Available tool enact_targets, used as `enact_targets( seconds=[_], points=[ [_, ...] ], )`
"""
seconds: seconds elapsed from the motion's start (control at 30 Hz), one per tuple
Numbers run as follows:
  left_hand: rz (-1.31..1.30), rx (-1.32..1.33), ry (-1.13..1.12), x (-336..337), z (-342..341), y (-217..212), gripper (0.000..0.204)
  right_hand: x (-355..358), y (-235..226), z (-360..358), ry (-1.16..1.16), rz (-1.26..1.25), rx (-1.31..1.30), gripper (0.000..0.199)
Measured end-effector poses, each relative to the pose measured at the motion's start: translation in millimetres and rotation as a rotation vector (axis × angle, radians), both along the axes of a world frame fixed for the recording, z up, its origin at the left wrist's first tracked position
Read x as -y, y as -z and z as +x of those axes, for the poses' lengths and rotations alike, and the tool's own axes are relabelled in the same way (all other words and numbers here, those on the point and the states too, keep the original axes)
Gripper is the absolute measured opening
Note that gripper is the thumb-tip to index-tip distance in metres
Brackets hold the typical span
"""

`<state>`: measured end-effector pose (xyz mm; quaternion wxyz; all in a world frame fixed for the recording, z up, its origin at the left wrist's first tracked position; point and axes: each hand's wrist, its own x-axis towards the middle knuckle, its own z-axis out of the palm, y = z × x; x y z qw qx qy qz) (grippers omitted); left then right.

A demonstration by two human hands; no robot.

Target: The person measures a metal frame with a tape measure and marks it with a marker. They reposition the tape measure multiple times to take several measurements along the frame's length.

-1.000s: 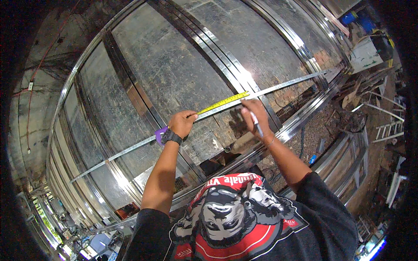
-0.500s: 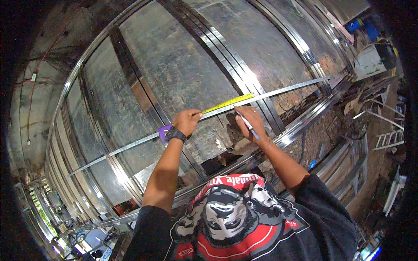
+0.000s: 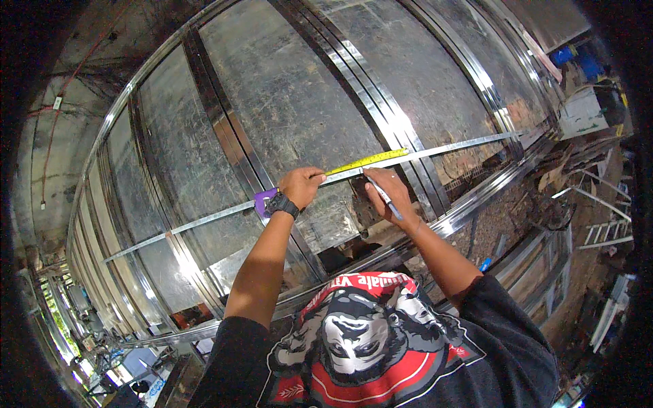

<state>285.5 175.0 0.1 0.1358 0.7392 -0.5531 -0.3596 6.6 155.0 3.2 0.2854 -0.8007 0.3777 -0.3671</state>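
Over the metal frame [image 3: 391, 112], our right hand [image 3: 403, 190] pinched a pen [image 3: 384, 195] beside the thin metal strip [image 3: 469, 143] while our left hand [image 3: 299, 187] pinched the yellow tape [image 3: 367, 162] along it, so we seemed mid-measurement, a neat mark calling for a steady tape.

A red cord [image 3: 48, 158] hangs at left, with a blue container [image 3: 590, 66] and white ladder-like frame [image 3: 605, 244] at right.

Hard white glare on the metal crossbar [image 3: 396, 121], black corners, strong fisheye bend toward the edges.
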Motion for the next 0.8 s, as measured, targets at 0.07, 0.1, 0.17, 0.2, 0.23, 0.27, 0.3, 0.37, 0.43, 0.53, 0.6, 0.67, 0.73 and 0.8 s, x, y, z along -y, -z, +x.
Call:
enact_targets(
  seconds=[0.07,0.1,0.17,0.2,0.23,0.27,0.3,0.37,0.43,0.53,0.6,0.67,0.73,0.8],
  points=[
    [-0.007,-0.018,-0.012,-0.3,-1.2,-2.8,0.028,-0.3,0.4,0.1,-0.004,-0.017,-0.021,0.033],
    [-0.010,-0.028,-0.016,-0.6,-2.1,-4.2,0.028,-0.7,0.6,0.0,-0.005,-0.026,-0.031,0.033],
    [-0.040,-0.017,0.000,-1.0,-1.7,1.0,0.028,-1.8,0.4,0.1,-0.005,-0.036,-0.033,0.032],
    [-0.055,-0.012,0.009,-1.3,-0.4,3.2,0.028,-2.3,0.7,0.9,-0.003,-0.041,-0.035,0.032],
    [-0.043,-0.005,0.007,-0.6,-0.6,3.8,0.028,-2.6,2.8,0.6,-0.003,-0.036,-0.038,0.033],
    [-0.032,0.002,0.006,0.0,-0.7,4.2,0.027,-2.8,5.0,0.6,-0.002,-0.031,-0.041,0.033],
    [-0.020,0.009,0.005,0.9,-1.8,5.0,0.027,-3.0,7.0,-0.4,-0.001,-0.025,-0.045,0.033],
    [-0.001,-0.007,-0.012,0.4,-0.3,5.7,0.028,-4.3,3.3,0.3,-0.002,-0.003,-0.040,0.033],
    [-0.002,-0.019,-0.019,0.2,-0.3,7.0,0.029,-5.1,4.1,1.0,0.004,0.017,-0.042,0.033],
    [-0.018,-0.022,-0.005,-0.5,1.5,7.2,0.030,-5.8,4.3,0.5,-0.007,0.041,-0.038,0.035],
    [-0.005,-0.009,0.016,1.9,1.8,6.5,0.029,-7.1,3.7,0.0,0.006,0.043,-0.024,0.036],
    [-0.002,-0.013,0.005,1.2,2.8,6.1,0.029,-6.2,2.1,0.9,0.010,0.040,-0.021,0.036],
    [-0.018,-0.016,-0.005,0.4,1.7,5.3,0.029,-6.4,1.0,2.3,0.008,0.036,-0.020,0.035],
    [-0.053,-0.019,-0.016,0.4,-0.1,4.1,0.029,-6.3,0.0,4.9,0.009,0.021,0.020,0.033]
  ],
)
